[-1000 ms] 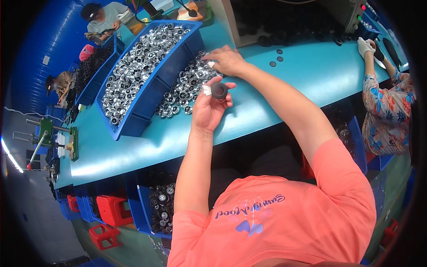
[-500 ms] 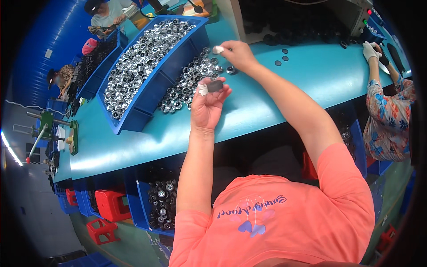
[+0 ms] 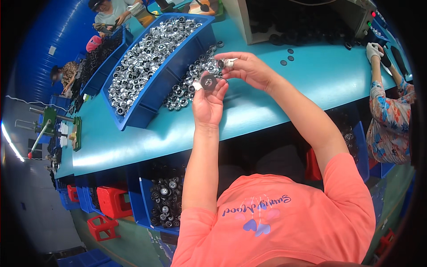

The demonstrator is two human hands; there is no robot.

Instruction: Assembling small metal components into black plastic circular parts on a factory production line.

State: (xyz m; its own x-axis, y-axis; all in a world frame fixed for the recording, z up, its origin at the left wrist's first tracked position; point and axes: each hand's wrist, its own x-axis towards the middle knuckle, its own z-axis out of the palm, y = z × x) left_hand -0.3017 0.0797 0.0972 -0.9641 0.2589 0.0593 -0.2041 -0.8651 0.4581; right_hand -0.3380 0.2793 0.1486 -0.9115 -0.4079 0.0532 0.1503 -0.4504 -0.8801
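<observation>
My left hand (image 3: 208, 107) is palm up above the bench, its thumb and fingers closed round the edge of a black round wheel-like part (image 3: 208, 82). A pale metal centre shows in the part's face. White wrapping covers the left thumb tip. Close beside it, my right hand (image 3: 251, 71) pinches a small silver-and-black round metal part (image 3: 221, 64), partly hidden by the fingers. White wrapping is on a digit of this hand too. Loose silver round parts (image 3: 179, 97) lie in a heap just beyond my hands.
A long blue bin (image 3: 144, 107) full of silver parts stands left of the heap. Black discs (image 3: 283, 62) lie on the green bench (image 3: 267, 104) at right, near a box-like machine (image 3: 242, 22). A co-worker's gloved hand (image 3: 374, 51) is far right. A green hand press (image 3: 50, 120) stands left.
My right hand has come left and nearer, toward my left hand. The black part in my left hand has turned from edge-on to face-up. The whole view has shifted slightly.
</observation>
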